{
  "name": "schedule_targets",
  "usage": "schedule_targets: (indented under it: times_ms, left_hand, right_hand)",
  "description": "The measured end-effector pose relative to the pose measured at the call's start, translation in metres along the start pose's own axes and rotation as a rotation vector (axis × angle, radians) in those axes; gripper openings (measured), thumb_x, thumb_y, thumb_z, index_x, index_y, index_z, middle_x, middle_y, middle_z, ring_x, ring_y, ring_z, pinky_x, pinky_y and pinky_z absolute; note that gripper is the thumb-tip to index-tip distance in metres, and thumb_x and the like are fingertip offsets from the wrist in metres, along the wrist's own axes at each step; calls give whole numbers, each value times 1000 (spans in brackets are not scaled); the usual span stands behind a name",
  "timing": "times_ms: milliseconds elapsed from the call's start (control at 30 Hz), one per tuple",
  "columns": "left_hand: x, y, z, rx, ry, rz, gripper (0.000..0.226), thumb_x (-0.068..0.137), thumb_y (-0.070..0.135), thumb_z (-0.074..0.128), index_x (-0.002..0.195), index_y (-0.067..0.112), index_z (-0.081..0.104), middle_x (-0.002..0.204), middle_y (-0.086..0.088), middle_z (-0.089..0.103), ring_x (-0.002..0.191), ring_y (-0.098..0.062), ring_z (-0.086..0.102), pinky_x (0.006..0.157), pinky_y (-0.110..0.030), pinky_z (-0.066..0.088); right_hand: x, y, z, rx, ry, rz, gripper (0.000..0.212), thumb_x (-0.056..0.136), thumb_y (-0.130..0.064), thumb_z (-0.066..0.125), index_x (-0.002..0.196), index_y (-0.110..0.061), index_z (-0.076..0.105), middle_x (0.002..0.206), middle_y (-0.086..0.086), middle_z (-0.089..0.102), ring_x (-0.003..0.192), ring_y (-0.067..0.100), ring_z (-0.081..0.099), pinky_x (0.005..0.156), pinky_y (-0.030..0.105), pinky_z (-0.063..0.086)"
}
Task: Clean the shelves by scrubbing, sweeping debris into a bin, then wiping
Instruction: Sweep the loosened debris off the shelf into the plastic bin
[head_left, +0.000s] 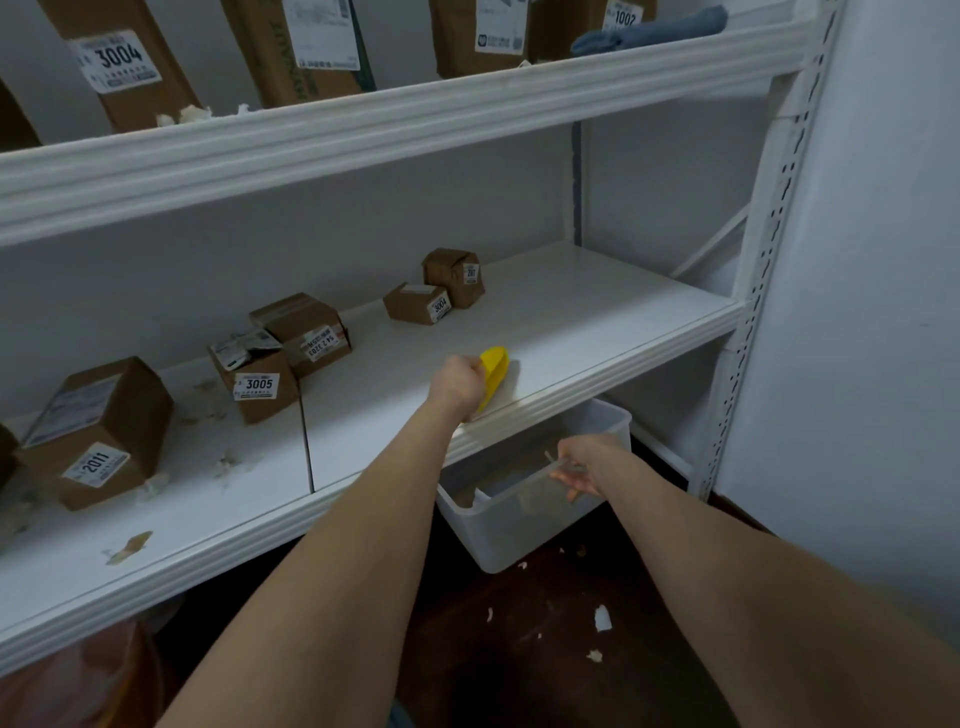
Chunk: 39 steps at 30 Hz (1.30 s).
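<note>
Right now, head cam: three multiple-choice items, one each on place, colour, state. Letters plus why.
1. Where is the bin?
A. on the top shelf
B. just below the front edge of the middle shelf
C. among the boxes

2. What colour is the brush?
A. yellow
B. red
C. green

3. What is the right hand doing?
A. hanging idle
B. holding a box
C. gripping the bin's rim

Key:
1 B: it shows under the shelf lip, beneath the brush.
2 A: yellow shows past the left hand that grips it.
3 C: its fingers curl over the near rim.
</note>
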<state>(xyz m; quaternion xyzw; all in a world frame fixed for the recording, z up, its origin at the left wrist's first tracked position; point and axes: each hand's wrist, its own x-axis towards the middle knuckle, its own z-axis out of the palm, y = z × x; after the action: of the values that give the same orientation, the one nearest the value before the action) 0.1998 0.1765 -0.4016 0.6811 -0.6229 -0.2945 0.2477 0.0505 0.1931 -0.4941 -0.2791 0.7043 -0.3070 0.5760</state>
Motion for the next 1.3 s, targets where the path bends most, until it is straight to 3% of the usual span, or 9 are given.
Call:
schedule_targets:
  times_ms: [100,300,433,533,667,733,933,1167,1300]
  left_hand:
    - [-8,13,5,17,-141,25,41,102,17,31,141,12,41,89,-13,52,53,-19,41,44,-26,35]
    - [-17,18,17,-72,-112,94,37,102,18,34,135,15,50,81,-8,54,50,-14,43,39,-19,34]
    - [-7,8,5,-78,58,99,37,100,17,35,130,10,55,95,-26,64,81,-42,62,62,-41,52]
    - [-16,4,5,49,4,96,37,99,18,34,129,9,55,112,-30,60,101,-48,59,76,-49,52]
    - [-19,12,4,62,-104,93,39,101,20,35,137,12,47,96,-17,58,61,-22,53,50,-28,44]
    - [-18,10,0,13,-46,102,38,101,20,35,134,8,51,102,-19,62,72,-24,57,62,-31,49]
    - [-8,-28,-46,85,297,-136,32,96,12,38,118,-1,57,117,-24,60,107,-39,57,85,-40,46]
    - [-10,-68,-75,101,301,-352,30,95,12,45,118,-6,50,120,-27,56,109,-41,57,88,-44,49]
    - [-9,-54,-59,83,206,-284,27,95,7,42,116,-6,54,116,-23,61,99,-38,62,74,-37,51]
  right_hand:
    - [10,1,1,-11,-7,0,41,89,5,49,128,12,41,112,45,52,101,45,62,26,25,43]
    - [10,2,1,25,-25,-4,27,88,3,50,115,9,46,89,38,56,56,37,61,23,23,38]
    - [4,3,-3,-22,3,-27,43,92,3,49,131,13,39,118,43,51,101,46,63,24,25,41]
    - [14,3,3,-20,-8,-22,45,90,2,50,132,14,39,100,42,56,65,42,67,23,25,39]
    - [25,5,7,-12,-10,-16,47,89,0,51,133,12,40,68,28,50,37,35,55,24,24,40]
    - [23,5,6,-15,-21,-15,47,90,0,51,134,11,39,68,33,49,35,36,56,24,23,39]
    - [1,2,9,23,-6,-48,44,89,4,52,130,17,40,97,43,54,33,34,56,25,27,43]
    - [-6,-2,21,49,-72,3,45,95,1,45,135,16,31,123,52,40,24,27,51,24,23,40]
    - [-8,0,22,13,-89,5,44,95,1,47,134,16,34,128,49,39,67,35,66,25,24,42]
